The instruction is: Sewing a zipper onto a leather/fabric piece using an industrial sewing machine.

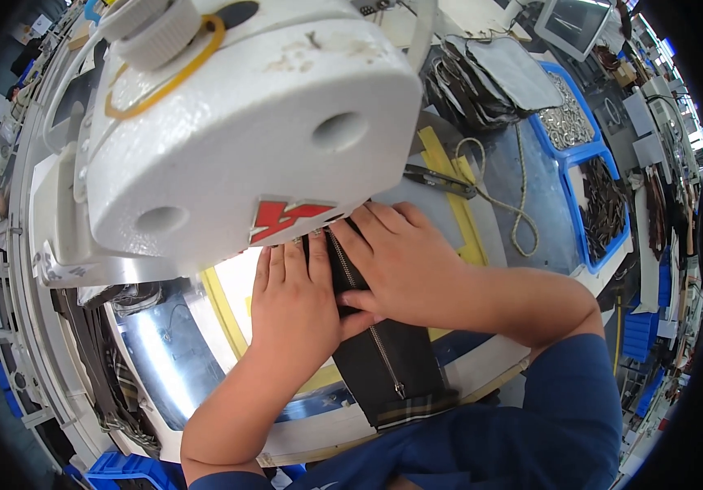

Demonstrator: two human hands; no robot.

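A dark fabric piece (394,359) with a metal zipper (380,351) runs under the white sewing machine head (253,122), its lower end near my body. My left hand (293,306) lies open along the left side of the zipper, fingers stretched toward the machine and fingertips at its lower edge. My right hand (400,269) is open too, fingers spread flat on the fabric right of the zipper and its thumb close to my left thumb. The machine hides the needle area and some fingertips.
Yellow guide strips (467,241), black snips (440,181) and a looped cord (521,212) lie beside the work. Blue trays (572,212) of small parts and stacked pieces (507,73) sit at right and back. Dark fabric strips (102,367) hang at left; a monitor (570,24) stands behind.
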